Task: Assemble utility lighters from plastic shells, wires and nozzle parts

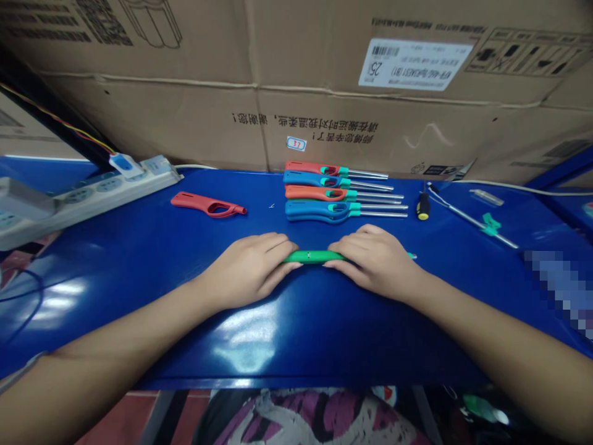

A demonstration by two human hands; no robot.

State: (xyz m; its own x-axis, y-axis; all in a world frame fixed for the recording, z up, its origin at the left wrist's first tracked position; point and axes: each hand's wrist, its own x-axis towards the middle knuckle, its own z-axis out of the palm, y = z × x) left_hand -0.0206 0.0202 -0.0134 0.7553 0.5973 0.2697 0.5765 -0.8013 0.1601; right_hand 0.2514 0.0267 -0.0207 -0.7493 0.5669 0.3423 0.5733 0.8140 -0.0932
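A green lighter-like handle (312,256) lies level between my hands above the blue table. My left hand (252,266) is closed on its left end, thumb below and fingers on top. Its right end is gripped by my right hand (373,262), which hides most of that part. A small teal and metal tip (412,255) shows just past my right hand. Behind are several long-nosed lighters side by side, among them a blue one (319,211) and an orange one (315,193), metal tubes pointing right. A red handle without a tube (194,201) lies to their left.
A white power strip (99,190) runs along the blue table's (324,346) left side. At the right are a black and yellow screwdriver (422,207), a metal rod with teal pieces (472,224) and a small clear tube (486,197). A large cardboard box (185,130) stands behind.
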